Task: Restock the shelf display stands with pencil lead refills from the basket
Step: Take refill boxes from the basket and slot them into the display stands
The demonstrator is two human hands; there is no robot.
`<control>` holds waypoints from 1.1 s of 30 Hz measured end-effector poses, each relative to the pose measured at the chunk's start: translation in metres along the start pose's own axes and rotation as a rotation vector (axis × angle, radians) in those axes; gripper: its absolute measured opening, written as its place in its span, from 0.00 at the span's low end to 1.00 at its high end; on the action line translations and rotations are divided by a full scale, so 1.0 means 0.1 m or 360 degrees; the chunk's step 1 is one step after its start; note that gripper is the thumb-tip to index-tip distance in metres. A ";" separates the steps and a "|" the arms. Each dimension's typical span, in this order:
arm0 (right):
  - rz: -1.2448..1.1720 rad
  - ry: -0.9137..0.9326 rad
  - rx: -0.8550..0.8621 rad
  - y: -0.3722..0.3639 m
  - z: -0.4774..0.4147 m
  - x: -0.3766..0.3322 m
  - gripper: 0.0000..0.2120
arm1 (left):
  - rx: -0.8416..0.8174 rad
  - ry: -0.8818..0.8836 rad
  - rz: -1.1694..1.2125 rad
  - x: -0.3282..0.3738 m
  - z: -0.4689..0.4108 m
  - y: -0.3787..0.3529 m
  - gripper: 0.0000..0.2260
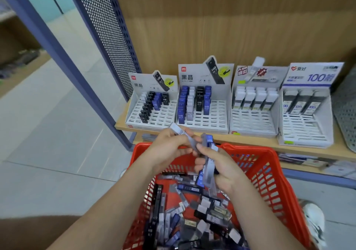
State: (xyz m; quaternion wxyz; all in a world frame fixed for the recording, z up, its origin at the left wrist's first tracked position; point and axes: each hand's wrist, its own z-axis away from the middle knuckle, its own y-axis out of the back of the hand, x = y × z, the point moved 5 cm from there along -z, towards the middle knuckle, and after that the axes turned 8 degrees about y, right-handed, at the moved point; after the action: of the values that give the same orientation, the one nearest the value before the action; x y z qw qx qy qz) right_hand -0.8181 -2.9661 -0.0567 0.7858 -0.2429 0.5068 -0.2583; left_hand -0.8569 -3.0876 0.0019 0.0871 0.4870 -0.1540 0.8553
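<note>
My left hand (169, 149) and right hand (225, 172), with blue and grey plastic lead refill cases (209, 170) in each, meet over the red plastic mesh basket (269, 182), where more lie heaped below. Beyond my hands, four white cardboard display stands (215, 115) sit side by side on the pale wooden shelf (250, 141), with a blue perforated metal panel (107, 38) to their left.

A wooden shelf (256, 141) is backed by a wood-grain panel (231, 28). To its left a blue perforated metal panel (107, 38) is mounted, and pale floor tiles (48, 134) are laid below it.
</note>
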 end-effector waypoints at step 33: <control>-0.1343 0.0117 0.0319 0.26 -0.57 -0.19 0.39 | 0.0625 -0.0569 -0.2202 0.78 -1.01 0.18 0.07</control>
State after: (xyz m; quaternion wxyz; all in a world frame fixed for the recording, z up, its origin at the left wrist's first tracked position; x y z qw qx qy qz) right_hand -0.8732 -2.9412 -0.0817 0.6124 -0.3418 0.3632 -0.6133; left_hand -0.9834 -3.0692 0.0180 0.4911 0.6112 0.3322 0.5244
